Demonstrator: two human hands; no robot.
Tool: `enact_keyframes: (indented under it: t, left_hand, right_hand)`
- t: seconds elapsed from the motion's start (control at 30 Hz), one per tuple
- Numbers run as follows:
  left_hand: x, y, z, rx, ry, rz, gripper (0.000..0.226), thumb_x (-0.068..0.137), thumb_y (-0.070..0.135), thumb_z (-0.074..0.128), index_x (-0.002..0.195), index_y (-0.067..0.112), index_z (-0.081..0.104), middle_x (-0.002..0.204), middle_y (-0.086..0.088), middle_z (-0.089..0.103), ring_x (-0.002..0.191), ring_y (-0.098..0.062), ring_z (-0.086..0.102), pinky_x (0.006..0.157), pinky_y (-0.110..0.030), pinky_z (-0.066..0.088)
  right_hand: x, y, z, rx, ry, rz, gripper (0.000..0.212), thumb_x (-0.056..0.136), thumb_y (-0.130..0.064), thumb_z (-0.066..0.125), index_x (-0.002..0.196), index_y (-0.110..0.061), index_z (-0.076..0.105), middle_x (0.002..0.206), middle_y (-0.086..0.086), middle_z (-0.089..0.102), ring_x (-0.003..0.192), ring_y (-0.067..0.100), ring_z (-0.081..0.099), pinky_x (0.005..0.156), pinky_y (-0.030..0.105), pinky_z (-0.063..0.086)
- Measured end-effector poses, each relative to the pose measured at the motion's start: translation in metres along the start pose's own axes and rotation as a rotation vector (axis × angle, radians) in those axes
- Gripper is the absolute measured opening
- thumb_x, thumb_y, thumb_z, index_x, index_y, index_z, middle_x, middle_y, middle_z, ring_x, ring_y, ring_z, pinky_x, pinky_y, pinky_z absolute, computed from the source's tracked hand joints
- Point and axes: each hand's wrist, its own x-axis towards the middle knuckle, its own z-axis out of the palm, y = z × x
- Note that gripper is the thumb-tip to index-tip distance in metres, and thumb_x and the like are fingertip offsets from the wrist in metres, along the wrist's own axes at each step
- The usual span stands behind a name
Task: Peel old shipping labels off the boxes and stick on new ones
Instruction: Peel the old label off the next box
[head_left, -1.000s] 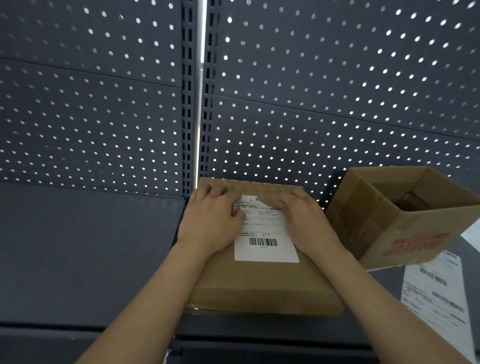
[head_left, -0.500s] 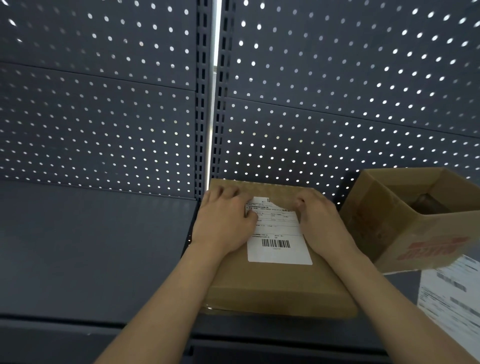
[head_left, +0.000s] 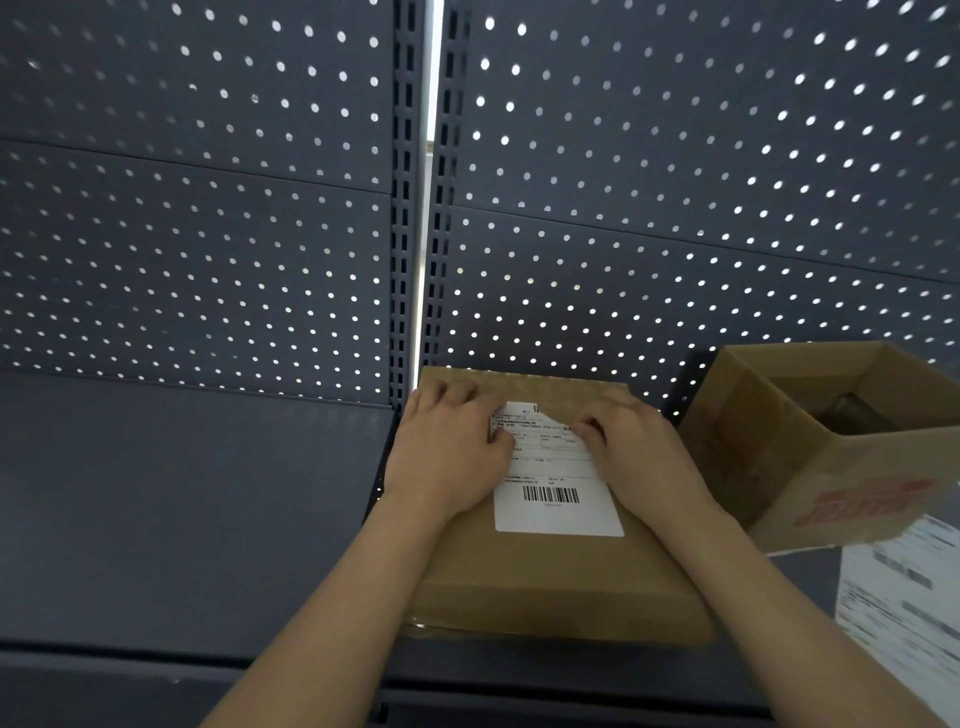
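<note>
A flat, closed cardboard box (head_left: 550, 582) lay on the dark shelf (head_left: 182, 519), with its far edge at the perforated back panel (head_left: 675, 234). A white shipping label (head_left: 558, 512) with a barcode was stuck on its top face, and its upper right corner looked lifted. Just to the right stood an open box (head_left: 841, 467) with red print. A blurred white label sheet (head_left: 904, 597) lay in front of it.

Single head view, close above the box (head_left: 561, 582), facing a pegboard wall (head_left: 208, 234); right edge seems blurred.
</note>
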Motion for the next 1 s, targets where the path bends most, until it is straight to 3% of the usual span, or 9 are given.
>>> enact_keyframes:
  t: [0.13,0.27,0.4,0.53,0.63,0.8,0.93,1.0]
  left_hand:
    - [0.001,0.000,0.000,-0.002,0.001,-0.001,0.045,0.090,0.038,0.045,0.133,0.031,0.053,0.138,0.007,0.050,0.130,-0.021,0.035,0.114,-0.040,0.026]
    - [0.001,0.000,0.000,-0.004,0.000,-0.008,0.046,0.090,0.039,0.045,0.134,0.032,0.052,0.140,0.008,0.048,0.132,-0.021,0.033,0.114,-0.042,0.027]
    - [0.001,0.001,-0.001,-0.002,-0.011,-0.014,0.046,0.090,0.038,0.044,0.135,0.032,0.052,0.139,0.006,0.050,0.132,-0.023,0.033,0.115,-0.044,0.025]
    - [0.001,0.000,-0.001,-0.002,-0.010,-0.012,0.046,0.090,0.038,0.045,0.135,0.031,0.052,0.139,0.006,0.050,0.131,-0.023,0.034,0.116,-0.042,0.023]
    - [0.001,0.001,0.000,-0.001,-0.003,-0.007,0.045,0.090,0.038,0.045,0.135,0.030,0.053,0.139,0.005,0.050,0.132,-0.024,0.034,0.116,-0.043,0.023]
    - [0.002,0.000,0.000,0.001,-0.005,-0.008,0.045,0.090,0.038,0.045,0.133,0.030,0.054,0.139,0.006,0.050,0.131,-0.023,0.034,0.115,-0.043,0.025]
    - [0.003,0.001,0.000,-0.005,-0.007,-0.018,0.045,0.091,0.037,0.046,0.134,0.030,0.054,0.139,0.006,0.050,0.131,-0.023,0.034,0.115,-0.042,0.025]
    - [0.002,0.001,0.000,-0.004,-0.011,-0.019,0.045,0.090,0.037,0.045,0.134,0.030,0.053,0.140,0.006,0.050,0.131,-0.023,0.034,0.115,-0.042,0.024]
  right_hand:
    - [0.007,-0.003,0.000,-0.117,-0.098,-0.017,0.022,0.100,-0.011,0.050,0.118,-0.006,0.061,0.129,0.008,0.053,0.112,0.026,0.054,0.083,0.031,0.044]
    - [0.012,-0.003,0.003,-0.183,-0.138,-0.021,0.026,0.098,-0.004,0.047,0.122,-0.004,0.056,0.125,0.010,0.051,0.115,0.028,0.050,0.083,0.033,0.044]
    - [0.014,-0.001,0.007,-0.203,-0.184,-0.003,0.034,0.100,-0.005,0.041,0.132,-0.004,0.050,0.132,0.013,0.045,0.120,0.026,0.045,0.095,0.027,0.037]
    - [0.010,0.001,0.007,-0.091,-0.171,0.021,0.026,0.100,-0.004,0.041,0.116,-0.004,0.061,0.123,0.011,0.044,0.111,0.023,0.047,0.084,0.021,0.030]
    - [0.005,0.005,0.003,0.112,-0.095,0.067,0.019,0.102,-0.012,0.042,0.103,-0.012,0.061,0.115,0.003,0.050,0.097,0.014,0.049,0.080,0.020,0.033]
    - [0.000,0.013,-0.005,0.216,-0.030,0.046,0.007,0.093,-0.017,0.061,0.092,-0.022,0.066,0.095,-0.008,0.057,0.080,-0.001,0.052,0.070,0.002,0.035]
    - [0.003,0.012,-0.003,0.152,-0.038,0.016,0.007,0.093,-0.020,0.063,0.091,-0.020,0.070,0.095,-0.006,0.057,0.080,0.002,0.051,0.073,0.009,0.038]
    - [0.005,0.010,-0.003,0.089,-0.037,-0.034,0.011,0.095,-0.018,0.059,0.093,-0.015,0.070,0.103,-0.003,0.059,0.093,0.009,0.053,0.083,0.024,0.044]
